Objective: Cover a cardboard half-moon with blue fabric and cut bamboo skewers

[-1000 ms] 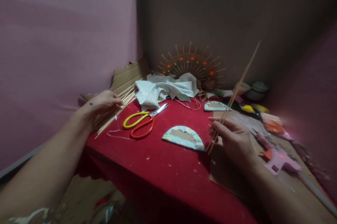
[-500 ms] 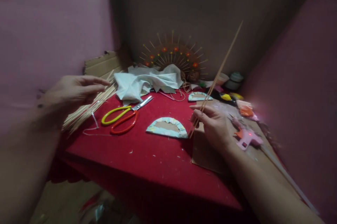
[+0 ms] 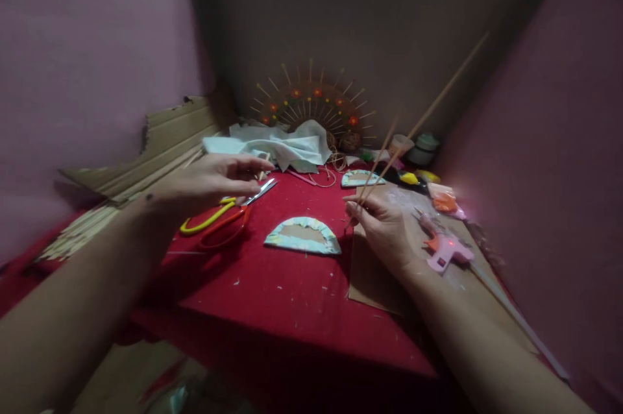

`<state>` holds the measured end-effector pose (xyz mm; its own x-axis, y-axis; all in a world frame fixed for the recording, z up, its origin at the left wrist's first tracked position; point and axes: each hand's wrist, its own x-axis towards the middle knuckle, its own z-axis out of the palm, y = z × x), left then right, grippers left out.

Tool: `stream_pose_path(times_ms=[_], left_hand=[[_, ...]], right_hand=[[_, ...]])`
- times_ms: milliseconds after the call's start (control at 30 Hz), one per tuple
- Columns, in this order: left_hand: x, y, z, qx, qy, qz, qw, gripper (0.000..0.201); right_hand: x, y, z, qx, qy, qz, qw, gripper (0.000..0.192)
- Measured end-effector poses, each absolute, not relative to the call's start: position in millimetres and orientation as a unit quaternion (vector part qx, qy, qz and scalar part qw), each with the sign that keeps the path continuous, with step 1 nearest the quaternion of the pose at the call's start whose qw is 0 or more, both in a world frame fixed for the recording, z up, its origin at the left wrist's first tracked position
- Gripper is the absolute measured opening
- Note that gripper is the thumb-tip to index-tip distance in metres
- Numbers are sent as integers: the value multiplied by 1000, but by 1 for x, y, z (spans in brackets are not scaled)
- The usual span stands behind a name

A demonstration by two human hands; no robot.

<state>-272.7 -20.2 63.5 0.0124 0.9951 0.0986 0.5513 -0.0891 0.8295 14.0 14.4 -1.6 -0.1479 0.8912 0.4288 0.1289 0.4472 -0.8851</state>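
Note:
My right hand (image 3: 382, 229) pinches two thin bamboo sticks (image 3: 428, 106), which slant up to the right, their tips spread apart. Over the scissors (image 3: 226, 222) with yellow and red handles reaches my left hand (image 3: 226, 175), thumb and fingers apart. A small pale bit (image 3: 264, 167) shows at its fingertips; whether the hand touches it I cannot tell. Between the hands a half-round cardboard piece (image 3: 302, 245), edged with pale blue patterned covering, lies flat on the red cloth. A similar half-round piece (image 3: 363, 178) lies farther back.
A bundle of sticks (image 3: 80, 229) lies left beside torn cardboard (image 3: 170, 135). Pale fabric (image 3: 292, 145) is heaped at the back before a fan-shaped flower decoration (image 3: 311, 99). A pink glue gun (image 3: 450, 252) rests on a cardboard sheet (image 3: 374, 278) at right, near coloured packets (image 3: 442, 200).
My left hand has moved right, from above the stick bundle to over the scissors. The sticks in my right hand have tilted farther right and their tips have spread. The view has shifted slightly.

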Motion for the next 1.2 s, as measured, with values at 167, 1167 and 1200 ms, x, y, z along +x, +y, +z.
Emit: stream_pose_path(times_ms=[167, 1167, 1200], left_hand=[[-236, 6, 62, 635, 569, 378, 361, 19], [-182, 0, 95, 731, 437, 477, 217, 19], [-173, -5, 104, 731, 415, 497, 216, 16]], right_hand=[[14, 18, -2, -409, -660, 360, 517, 16], [12, 25, -8, -363, -710, 295, 527, 19], [12, 26, -8, -360, -713, 294, 526, 18]])
